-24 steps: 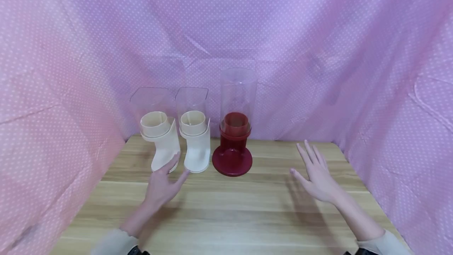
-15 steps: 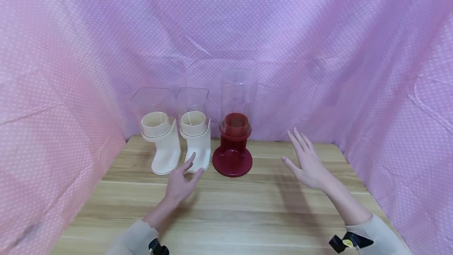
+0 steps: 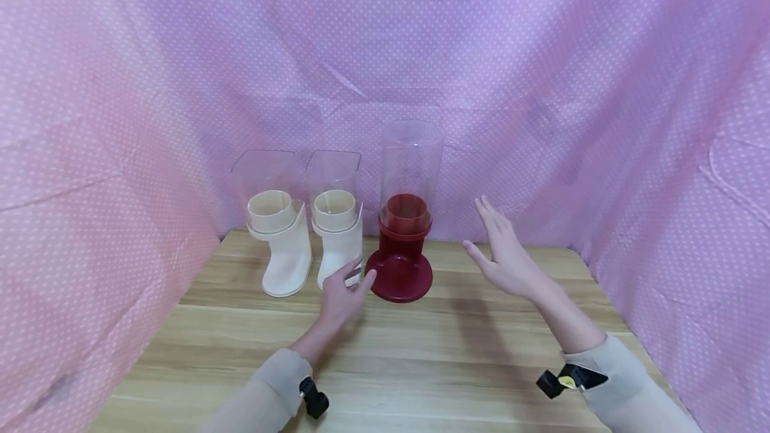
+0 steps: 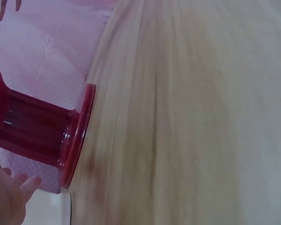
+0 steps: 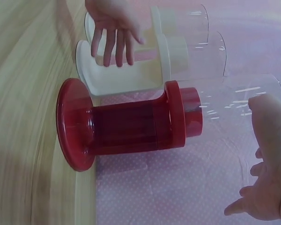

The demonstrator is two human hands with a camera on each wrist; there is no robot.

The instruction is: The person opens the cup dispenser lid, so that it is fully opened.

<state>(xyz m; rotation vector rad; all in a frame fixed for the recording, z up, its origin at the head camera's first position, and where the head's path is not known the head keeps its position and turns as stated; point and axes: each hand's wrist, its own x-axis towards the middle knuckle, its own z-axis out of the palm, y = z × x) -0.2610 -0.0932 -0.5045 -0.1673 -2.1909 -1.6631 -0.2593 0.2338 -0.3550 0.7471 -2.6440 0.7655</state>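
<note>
A red dispenser stand with a tall clear cylinder stands upright on the table. To its left are two cream dispenser stands, the nearer one and the far left one, each topped by a clear container. My left hand hovers before the nearer cream stand, thumb close to the red base; whether it touches cannot be told. In the right wrist view the left hand's fingers hang extended. My right hand is raised to the right of the red stand, fingers extended, holding nothing.
The wooden table runs toward me in front of the stands. Pink dotted cloth hangs behind and along both sides. A black device sits on each wrist, the left and the right.
My left hand has moved right, from the far left cream stand to beside the red base. My right hand has moved left and farther forward, toward the red dispenser. The stands stay in place.
</note>
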